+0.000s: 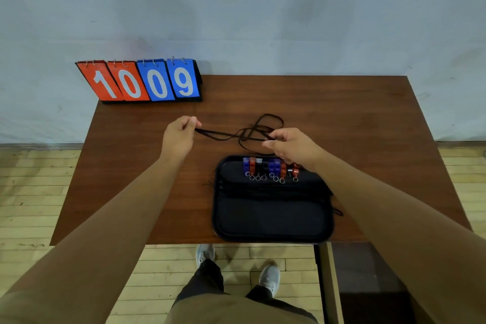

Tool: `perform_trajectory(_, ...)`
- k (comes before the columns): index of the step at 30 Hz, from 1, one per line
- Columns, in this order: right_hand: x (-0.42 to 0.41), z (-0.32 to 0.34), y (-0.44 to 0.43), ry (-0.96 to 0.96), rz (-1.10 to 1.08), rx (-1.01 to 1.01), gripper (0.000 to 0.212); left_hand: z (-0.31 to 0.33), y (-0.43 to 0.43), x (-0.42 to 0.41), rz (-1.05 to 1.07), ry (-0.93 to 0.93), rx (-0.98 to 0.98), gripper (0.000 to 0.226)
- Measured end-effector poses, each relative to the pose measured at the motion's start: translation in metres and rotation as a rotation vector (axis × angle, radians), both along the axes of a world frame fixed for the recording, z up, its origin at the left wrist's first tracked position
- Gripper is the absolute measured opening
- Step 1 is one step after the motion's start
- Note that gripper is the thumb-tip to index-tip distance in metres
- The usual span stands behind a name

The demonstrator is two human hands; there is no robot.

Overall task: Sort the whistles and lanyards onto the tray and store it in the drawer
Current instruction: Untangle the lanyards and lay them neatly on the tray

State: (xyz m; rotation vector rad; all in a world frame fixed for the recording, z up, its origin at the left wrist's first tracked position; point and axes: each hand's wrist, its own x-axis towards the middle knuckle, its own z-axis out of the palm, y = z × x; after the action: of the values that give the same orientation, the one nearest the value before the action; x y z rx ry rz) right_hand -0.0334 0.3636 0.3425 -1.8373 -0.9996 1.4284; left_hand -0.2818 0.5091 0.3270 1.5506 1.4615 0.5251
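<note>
Eight-odd small blue, red and black plastic whistles [271, 168] lined on black rectangular tray [273, 221]; both hands [178, 137] [288, 144] pinching tangled black cord lanyards [252, 131] above brown wooden tabletop [342, 113]; lanyards, drawer storage outstanding.

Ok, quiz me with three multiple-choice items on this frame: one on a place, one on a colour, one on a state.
1. Where are the whistles?
A. along the tray's far edge
B. beside the scoreboard
C. on the floor

2. What colour is the lanyard being handled?
A. white
B. black
C. yellow

3. How is that lanyard held?
A. lying untouched
B. in the left hand only
C. stretched between both hands

Answers:
1 A: the whistles line the back of the black tray.
2 B: the cord is black against the brown table.
3 C: the left hand and the right hand each pinch it in their fingers.
</note>
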Motion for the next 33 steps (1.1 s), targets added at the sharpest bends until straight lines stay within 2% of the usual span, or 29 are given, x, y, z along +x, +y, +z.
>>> perform_trajectory(3, 0.014, -0.008, -0.029, -0.142, 0.023, -0.053, 0.015, -0.019, -0.023, -0.007, -0.016, 0.096, -0.047, 0.027)
perform_trajectory(5, 0.022, -0.012, -0.048, -0.208, 0.072, -0.067, 0.017, -0.030, -0.039, -0.009, -0.026, 0.073, -0.097, 0.024)
perform_trajectory(8, 0.035, -0.019, -0.076, -0.284, 0.126, -0.070, 0.030, -0.044, -0.064, -0.008, 0.033, -0.054, -0.215, 0.019)
perform_trajectory(12, 0.053, -0.040, -0.111, -0.326, 0.152, -0.072, 0.044, -0.054, -0.097, -0.004, 0.150, -0.348, -0.455, 0.013)
perform_trajectory(14, 0.060, -0.051, -0.126, -0.325, 0.160, -0.101, 0.041, -0.059, -0.111, -0.004, 0.180, -0.405, -0.504, 0.011)
perform_trajectory(17, 0.065, -0.067, -0.146, -0.331, 0.184, -0.156, 0.024, -0.067, -0.127, -0.007, 0.169, -0.375, -0.522, 0.011)
perform_trajectory(19, 0.064, -0.076, -0.158, -0.339, 0.180, -0.163, 0.022, -0.071, -0.136, -0.010, 0.130, -0.280, -0.491, 0.014)
perform_trajectory(24, 0.055, -0.102, -0.172, -0.436, 0.227, -0.182, 0.024, -0.088, -0.145, -0.025, -0.160, 0.244, -0.171, 0.013)
perform_trajectory(31, 0.041, -0.141, -0.170, -0.660, 0.335, -0.135, 0.032, -0.124, -0.143, -0.029, -0.215, 0.706, 0.105, 0.015)
perform_trajectory(33, 0.035, -0.151, -0.171, -0.690, 0.356, -0.111, 0.034, -0.128, -0.153, -0.026, -0.217, 0.738, 0.267, 0.017)
